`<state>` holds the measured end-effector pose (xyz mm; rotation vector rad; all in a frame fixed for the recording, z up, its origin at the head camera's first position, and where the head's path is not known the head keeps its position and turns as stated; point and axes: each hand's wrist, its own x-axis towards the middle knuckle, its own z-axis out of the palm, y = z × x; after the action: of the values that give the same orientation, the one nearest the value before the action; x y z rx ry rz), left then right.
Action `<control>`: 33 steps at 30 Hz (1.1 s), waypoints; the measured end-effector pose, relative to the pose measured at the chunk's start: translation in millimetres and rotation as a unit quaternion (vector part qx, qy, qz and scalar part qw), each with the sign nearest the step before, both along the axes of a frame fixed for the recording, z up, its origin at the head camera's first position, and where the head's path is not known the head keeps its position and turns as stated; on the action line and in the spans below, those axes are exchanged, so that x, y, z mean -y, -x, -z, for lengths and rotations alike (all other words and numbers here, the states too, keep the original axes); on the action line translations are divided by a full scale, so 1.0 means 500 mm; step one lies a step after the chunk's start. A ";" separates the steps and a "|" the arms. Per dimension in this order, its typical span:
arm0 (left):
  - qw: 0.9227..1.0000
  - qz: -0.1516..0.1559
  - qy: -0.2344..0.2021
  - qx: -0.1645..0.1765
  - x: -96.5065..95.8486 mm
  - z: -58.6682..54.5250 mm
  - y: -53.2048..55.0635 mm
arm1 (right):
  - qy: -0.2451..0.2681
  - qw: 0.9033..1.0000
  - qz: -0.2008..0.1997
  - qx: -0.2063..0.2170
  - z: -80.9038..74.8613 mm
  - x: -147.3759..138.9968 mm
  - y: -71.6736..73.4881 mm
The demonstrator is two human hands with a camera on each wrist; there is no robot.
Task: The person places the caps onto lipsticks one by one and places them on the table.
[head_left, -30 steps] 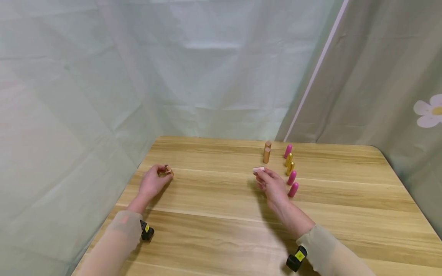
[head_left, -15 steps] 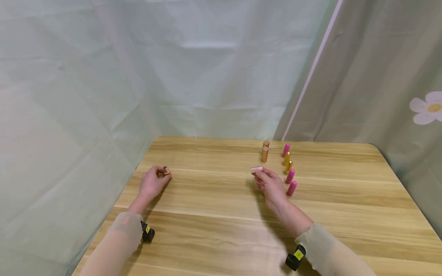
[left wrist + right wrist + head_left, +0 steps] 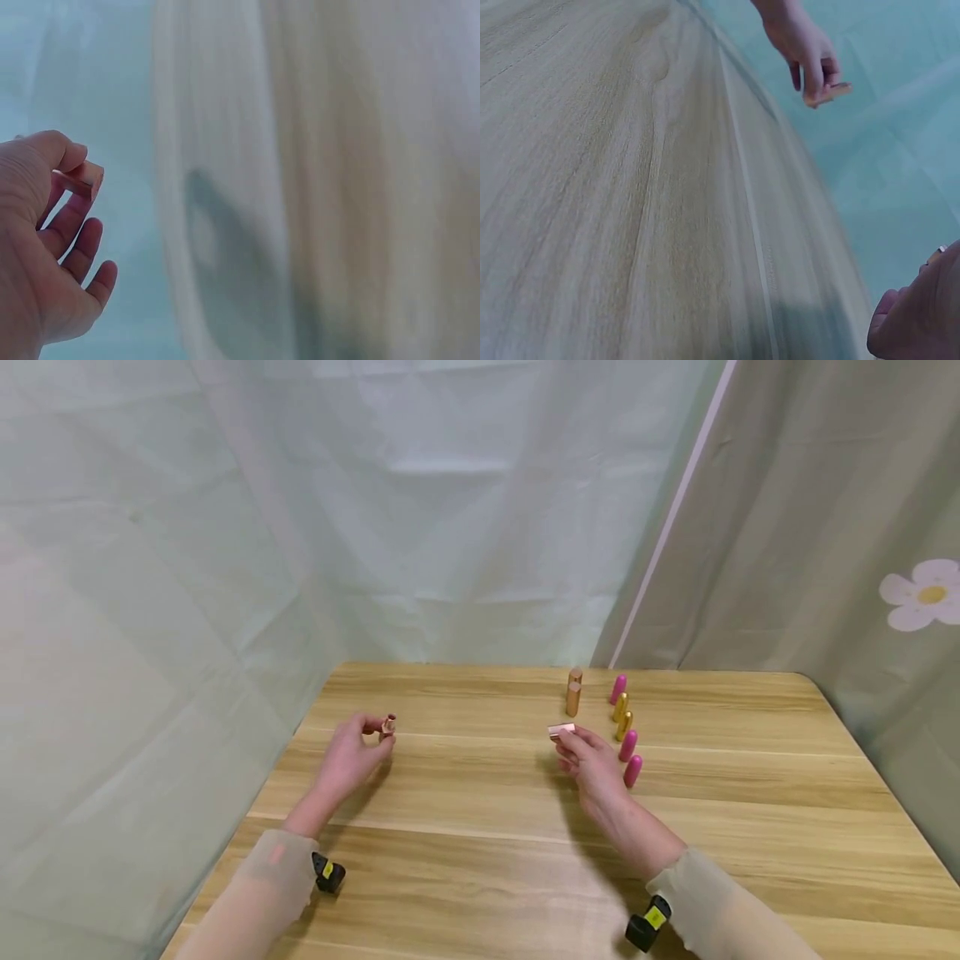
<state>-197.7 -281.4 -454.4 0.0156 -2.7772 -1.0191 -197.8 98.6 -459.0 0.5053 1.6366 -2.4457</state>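
Note:
My left hand pinches a small rose-gold lipstick base, its narrower neck pointing up, between thumb and fingertips at the left of the table. In the left wrist view the lipstick base shows partly behind the thumb, with the other fingers loosely bent. My right hand grips a shiny rose-gold lipstick cap, lying sideways in the fingers over the table's middle right. In the right wrist view only the edge of this hand shows. Two rose-gold tubes stand upright beyond it.
Right of the right hand runs a row of bullet-shaped tubes: pink ones at its near and far ends, gold ones between. All stand on the wood-grain table. Pale curtains hang behind and to the left.
My left hand has moved right and slightly away from the table's left edge, carrying the lipstick base, now more upright. The right hand keeps its hold on the cap, almost still.

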 end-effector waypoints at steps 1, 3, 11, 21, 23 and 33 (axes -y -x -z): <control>1.000 0.014 0.000 -0.007 -0.012 -0.005 0.001 | 0.001 1.000 0.000 -0.004 -0.001 -0.004 -0.001; 0.999 0.044 0.002 -0.022 -0.038 -0.016 0.003 | 0.003 1.000 0.002 -0.011 -0.003 -0.011 -0.003; 0.985 0.140 0.049 -0.088 -0.131 -0.049 0.000 | 0.013 1.000 0.004 -0.020 0.001 -0.019 -0.005; 0.969 0.188 0.102 -0.120 -0.233 -0.065 -0.016 | 0.018 0.999 -0.015 -0.038 0.000 -0.002 -0.009; 0.967 0.198 0.104 -0.122 -0.251 -0.064 -0.016 | 0.014 0.999 -0.020 -0.039 -0.001 -0.001 -0.013; 0.968 0.212 0.095 -0.099 -0.301 -0.056 -0.013 | 0.005 0.998 -0.042 -0.044 -0.005 0.011 -0.028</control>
<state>-191.4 -131.0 -426.3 -0.6932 -2.7335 -0.7723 -183.9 93.1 -456.5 0.3252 1.6423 -2.4458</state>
